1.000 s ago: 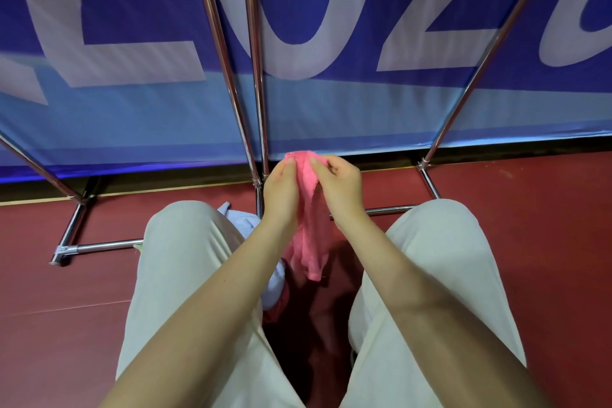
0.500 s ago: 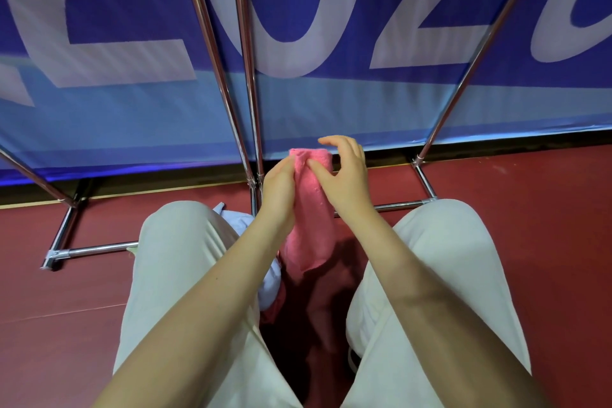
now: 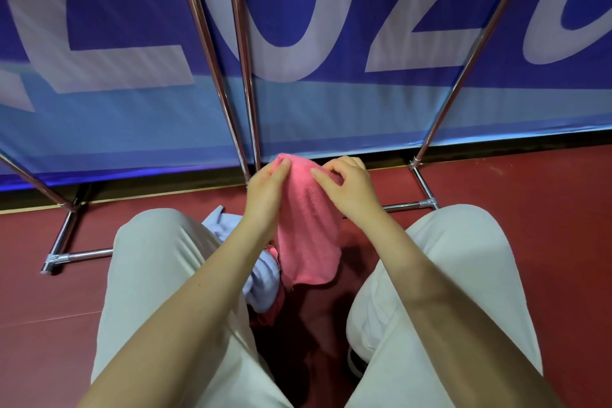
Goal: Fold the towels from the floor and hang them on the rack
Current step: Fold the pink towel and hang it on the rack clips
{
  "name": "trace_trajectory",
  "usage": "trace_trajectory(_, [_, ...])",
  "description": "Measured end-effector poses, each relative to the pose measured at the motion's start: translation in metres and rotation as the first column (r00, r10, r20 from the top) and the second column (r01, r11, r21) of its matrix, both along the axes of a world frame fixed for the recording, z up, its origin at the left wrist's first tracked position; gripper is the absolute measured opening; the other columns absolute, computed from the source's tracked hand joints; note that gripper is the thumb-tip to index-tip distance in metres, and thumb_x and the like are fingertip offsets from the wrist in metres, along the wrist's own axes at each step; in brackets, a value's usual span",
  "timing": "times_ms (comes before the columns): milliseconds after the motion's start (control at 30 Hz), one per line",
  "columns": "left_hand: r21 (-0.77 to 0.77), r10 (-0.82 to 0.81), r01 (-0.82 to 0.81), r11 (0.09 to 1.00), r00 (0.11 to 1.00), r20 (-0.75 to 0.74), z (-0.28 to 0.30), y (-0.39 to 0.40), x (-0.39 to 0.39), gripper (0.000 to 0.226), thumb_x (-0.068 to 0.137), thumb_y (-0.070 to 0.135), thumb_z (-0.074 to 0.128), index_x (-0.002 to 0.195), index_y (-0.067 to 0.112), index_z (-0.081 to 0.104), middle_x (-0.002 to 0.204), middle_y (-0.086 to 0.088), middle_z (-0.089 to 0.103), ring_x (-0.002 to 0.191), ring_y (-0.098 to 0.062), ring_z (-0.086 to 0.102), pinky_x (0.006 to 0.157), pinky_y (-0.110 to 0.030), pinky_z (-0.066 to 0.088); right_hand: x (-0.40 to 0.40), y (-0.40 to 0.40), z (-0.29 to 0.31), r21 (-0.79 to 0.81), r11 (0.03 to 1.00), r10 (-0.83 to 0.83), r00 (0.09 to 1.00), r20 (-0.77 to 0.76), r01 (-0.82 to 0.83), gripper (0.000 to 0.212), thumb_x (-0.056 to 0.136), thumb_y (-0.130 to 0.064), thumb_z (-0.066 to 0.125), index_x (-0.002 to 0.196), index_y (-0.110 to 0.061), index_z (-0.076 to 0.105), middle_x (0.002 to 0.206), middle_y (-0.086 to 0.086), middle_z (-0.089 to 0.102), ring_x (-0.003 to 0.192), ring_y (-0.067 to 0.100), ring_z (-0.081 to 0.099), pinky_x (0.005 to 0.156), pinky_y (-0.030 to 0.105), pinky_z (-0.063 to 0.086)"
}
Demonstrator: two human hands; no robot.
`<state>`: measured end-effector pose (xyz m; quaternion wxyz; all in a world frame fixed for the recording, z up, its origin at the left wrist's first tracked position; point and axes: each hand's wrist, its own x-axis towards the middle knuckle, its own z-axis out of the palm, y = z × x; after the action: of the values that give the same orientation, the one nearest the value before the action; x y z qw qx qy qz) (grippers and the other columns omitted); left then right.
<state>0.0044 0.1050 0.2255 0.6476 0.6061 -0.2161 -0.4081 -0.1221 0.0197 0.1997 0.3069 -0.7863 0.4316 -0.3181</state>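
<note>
A pink towel (image 3: 308,228) hangs in front of me between my knees, its lower edge above the floor. My left hand (image 3: 266,190) pinches its top left corner. My right hand (image 3: 347,189) grips the top right part with curled fingers. A pale blue towel (image 3: 261,278) lies crumpled on the red floor beside my left knee, with a bit of another pink cloth (image 3: 276,303) under it. The chrome rack (image 3: 243,53) stands just beyond my hands, its poles rising out of view.
The rack's base bars (image 3: 79,255) lie on the red floor (image 3: 530,202) to the left and right. A blue banner (image 3: 331,109) with large white letters closes off the space behind the rack. My knees in light trousers (image 3: 155,262) flank the towels.
My hands have moved slightly apart along the top edge, spreading the pink towel wider. The right hand's raised fingers have curled down onto the cloth.
</note>
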Motion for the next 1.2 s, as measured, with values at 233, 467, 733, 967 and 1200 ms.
trace_trajectory(233, [-0.041,0.074,-0.063,0.997,0.918,0.390,0.005,0.009,0.026,0.020,0.097,0.018,0.052,0.085,0.026,0.066,0.081,0.018,0.064,0.075,0.013,0.055,0.080,-0.012,0.043,-0.020,0.003,-0.007,0.154,0.982,0.140,0.969,-0.202,-0.110,0.015,0.085,-0.031,0.067,0.081,-0.023,0.055,0.078,-0.006,0.060,0.078,0.018,0.054,0.072,0.034,0.042])
trace_trajectory(467, [-0.090,0.158,-0.130,0.987,0.797,0.583,-0.004,0.015,0.033,0.014,0.101,0.013,0.045,0.093,0.013,0.056,0.080,0.011,0.056,0.073,0.003,0.048,0.072,-0.008,0.037,-0.031,0.008,0.017,0.228,0.973,-0.019,0.967,0.253,-0.041,0.011,0.082,-0.007,0.069,0.079,-0.007,0.058,0.070,-0.002,0.053,0.064,0.004,0.041,0.059,0.019,0.034])
trace_trajectory(733, [-0.062,0.158,-0.147,0.987,0.869,0.470,-0.003,0.016,0.030,0.018,0.102,0.023,0.042,0.095,0.015,0.057,0.087,0.008,0.058,0.086,-0.009,0.052,0.081,-0.025,0.038,-0.027,0.021,0.027,0.407,0.910,-0.157,0.838,0.522,-0.083,0.009,0.092,-0.011,0.060,0.091,-0.004,0.065,0.082,0.004,0.062,0.078,0.012,0.055,0.072,0.028,0.044])
trace_trajectory(967, [-0.131,0.198,-0.161,0.978,0.910,0.365,0.006,0.011,0.029,0.018,0.102,0.028,0.044,0.095,0.019,0.059,0.089,0.012,0.058,0.079,0.006,0.051,0.078,-0.012,0.040,-0.018,0.023,0.036,0.311,0.950,-0.217,0.795,0.567,0.038,0.023,0.094,-0.012,0.056,0.088,0.010,0.057,0.076,0.007,0.049,0.072,0.013,0.042,0.064,0.026,0.037])
trace_trajectory(1200, [-0.043,0.231,-0.228,0.973,0.946,0.228,0.003,-0.002,0.032,0.021,0.100,0.030,0.046,0.094,0.018,0.061,0.083,0.013,0.056,0.077,0.000,0.049,0.076,-0.019,0.041,-0.003,0.017,0.030,0.288,0.950,-0.259,0.819,0.513,0.121,0.035,0.092,-0.016,0.060,0.064,-0.004,0.044,0.063,0.000,0.033,0.063,0.008,0.030,0.056,0.028,0.027])
